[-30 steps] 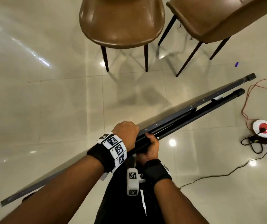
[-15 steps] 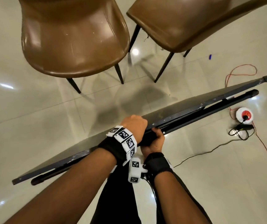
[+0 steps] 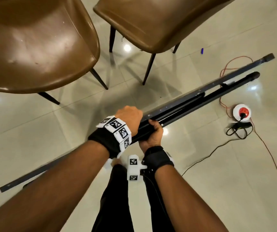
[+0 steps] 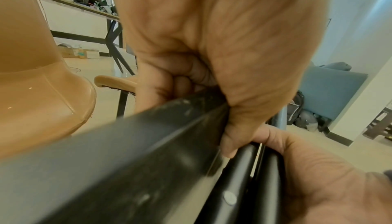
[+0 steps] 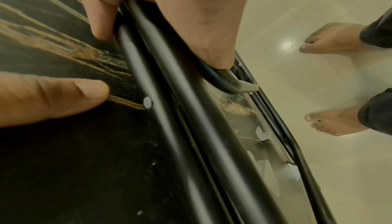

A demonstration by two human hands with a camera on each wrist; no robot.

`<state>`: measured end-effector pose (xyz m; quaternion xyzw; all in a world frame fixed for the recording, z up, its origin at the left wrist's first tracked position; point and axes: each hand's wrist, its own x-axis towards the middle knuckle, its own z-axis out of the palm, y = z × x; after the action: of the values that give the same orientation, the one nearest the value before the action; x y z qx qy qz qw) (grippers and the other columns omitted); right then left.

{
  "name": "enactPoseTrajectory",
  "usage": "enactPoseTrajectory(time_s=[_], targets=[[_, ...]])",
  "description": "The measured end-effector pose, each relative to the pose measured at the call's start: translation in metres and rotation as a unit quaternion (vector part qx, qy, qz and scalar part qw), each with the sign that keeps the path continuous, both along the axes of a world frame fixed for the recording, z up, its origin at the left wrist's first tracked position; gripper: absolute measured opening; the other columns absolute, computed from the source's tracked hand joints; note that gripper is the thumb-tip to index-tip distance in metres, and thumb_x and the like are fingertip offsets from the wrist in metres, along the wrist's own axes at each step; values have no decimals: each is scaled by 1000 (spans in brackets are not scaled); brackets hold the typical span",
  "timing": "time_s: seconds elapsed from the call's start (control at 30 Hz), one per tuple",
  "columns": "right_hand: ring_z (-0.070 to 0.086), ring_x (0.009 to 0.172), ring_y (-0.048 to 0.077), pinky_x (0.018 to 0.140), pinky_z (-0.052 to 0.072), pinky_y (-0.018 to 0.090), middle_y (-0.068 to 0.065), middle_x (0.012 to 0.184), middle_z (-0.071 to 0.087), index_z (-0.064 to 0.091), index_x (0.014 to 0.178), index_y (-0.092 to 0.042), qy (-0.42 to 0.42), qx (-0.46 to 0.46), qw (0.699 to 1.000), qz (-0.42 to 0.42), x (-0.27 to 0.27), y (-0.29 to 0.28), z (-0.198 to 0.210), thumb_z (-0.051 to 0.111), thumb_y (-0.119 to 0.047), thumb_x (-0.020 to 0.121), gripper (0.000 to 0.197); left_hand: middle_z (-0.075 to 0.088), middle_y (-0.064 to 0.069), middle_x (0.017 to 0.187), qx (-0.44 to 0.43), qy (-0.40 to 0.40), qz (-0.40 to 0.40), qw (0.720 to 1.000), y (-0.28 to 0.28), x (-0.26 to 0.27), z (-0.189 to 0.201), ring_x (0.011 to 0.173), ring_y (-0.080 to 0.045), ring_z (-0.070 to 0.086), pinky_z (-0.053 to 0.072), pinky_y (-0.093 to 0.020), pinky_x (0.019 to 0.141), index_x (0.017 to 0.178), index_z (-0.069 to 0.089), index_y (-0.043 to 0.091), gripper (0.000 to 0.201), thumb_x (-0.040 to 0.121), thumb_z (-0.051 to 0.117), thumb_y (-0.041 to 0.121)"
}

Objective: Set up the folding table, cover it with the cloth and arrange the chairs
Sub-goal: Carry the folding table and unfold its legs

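I hold the folded table [image 3: 193, 99] on edge above the floor, its dark top edge running from lower left to upper right. My left hand [image 3: 131, 117] grips the top panel's rim [image 4: 148, 143] from above. My right hand [image 3: 152, 133] curls round the black leg tubes [image 3: 218, 94] folded against the underside [image 5: 53, 143], with its thumb lying on the panel. Two brown leather chairs stand just beyond, one on the left [image 3: 34, 47] and one on the right [image 3: 159, 19]. No cloth is in view.
A white and red socket reel [image 3: 241, 112] with a black adapter [image 3: 240, 127] and orange and black cables lies on the tiled floor [image 3: 218, 190] at the right. My bare feet [image 5: 333, 38] stand under the table. A desk [image 4: 80, 7] and a blue sofa [image 4: 331, 90] are further off.
The chairs have grown larger and closer in view as I carried the folded table toward them. Both hands keep the same hold at the table's middle.
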<state>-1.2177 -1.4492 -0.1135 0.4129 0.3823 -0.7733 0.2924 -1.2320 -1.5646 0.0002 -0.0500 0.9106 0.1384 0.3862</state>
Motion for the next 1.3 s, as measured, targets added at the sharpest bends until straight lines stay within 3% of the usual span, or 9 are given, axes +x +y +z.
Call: enactPoseTrajectory(time_s=[0.1, 0.2, 0.33, 0.5, 0.77, 0.9, 1.0, 1.1, 1.3], targets=[[62, 63, 22, 60, 50, 28, 5, 70, 62, 61, 74, -12, -4, -18, 1000, 8, -2, -8, -4, 56, -13, 72, 5, 64, -18, 123, -9, -14, 22, 1000, -10, 1, -11, 115, -39, 62, 51, -44, 92, 120, 62, 7, 28, 95, 63, 22], [61, 54, 18, 53, 49, 26, 2, 60, 62, 63, 60, -15, -10, -15, 1000, 23, -8, -18, -13, 44, -7, 90, 36, 65, -17, 122, -29, -22, 33, 999, -22, -1, -20, 113, -38, 63, 52, -42, 90, 120, 63, 9, 29, 95, 62, 24], [60, 51, 17, 53, 48, 26, 1, 58, 61, 57, 64, -14, -17, -35, 999, 23, -12, -30, -29, 43, -6, 91, 31, 66, -16, 119, -39, -21, 37, 998, -33, -5, -35, 110, -36, 64, 51, -38, 85, 118, 64, 10, 28, 95, 64, 25], [66, 71, 23, 67, 52, 30, 6, 79, 68, 66, 80, -13, -14, -70, 997, 32, -6, -48, -46, 55, -14, 77, 11, 65, -17, 119, -54, -32, 38, 997, -48, -3, -54, 109, -35, 64, 51, -38, 86, 120, 62, 8, 29, 96, 64, 26], [65, 87, 27, 91, 47, 39, 8, 94, 70, 70, 96, -13, -18, -102, 994, 37, -8, -70, -59, 65, -16, 72, 24, 63, -20, 124, -97, -11, 17, 995, -77, -16, -63, 114, -38, 62, 51, -39, 87, 123, 61, 7, 38, 95, 67, 33], [66, 111, 23, 97, 49, 39, 6, 116, 73, 67, 126, -13, -5, -16, 988, 155, -8, -55, -64, 75, -31, 78, 51, 64, -17, 125, -107, -15, 22, 994, -74, -15, -60, 116, -37, 62, 53, -41, 91, 123, 63, 10, 34, 95, 66, 29], [59, 123, 19, 93, 46, 40, -4, 128, 68, 58, 139, -25, 16, 58, 942, 331, -14, -29, -65, 78, -61, 72, 78, 66, -13, 121, -124, -20, 28, 992, -65, -11, -55, 112, -35, 65, 52, -38, 85, 123, 65, 14, 31, 96, 65, 30], [63, 111, 16, 92, 47, 36, -8, 126, 64, 53, 141, -27, 77, 112, 871, 473, -34, 3, -57, 66, -63, 87, 66, 68, -10, 115, -135, -2, 26, 990, -53, -9, -53, 107, -33, 67, 51, -38, 80, 120, 65, 18, 27, 93, 65, 22], [65, 75, 10, 71, 47, 27, -11, 72, 68, 69, 74, -26, 235, 298, 681, 626, -92, 78, -39, 64, -68, 85, 44, 68, -8, 110, -119, 31, 63, 990, -10, 0, -59, 101, -34, 66, 41, -35, 69, 127, 54, 23, 39, 91, 59, 10]])
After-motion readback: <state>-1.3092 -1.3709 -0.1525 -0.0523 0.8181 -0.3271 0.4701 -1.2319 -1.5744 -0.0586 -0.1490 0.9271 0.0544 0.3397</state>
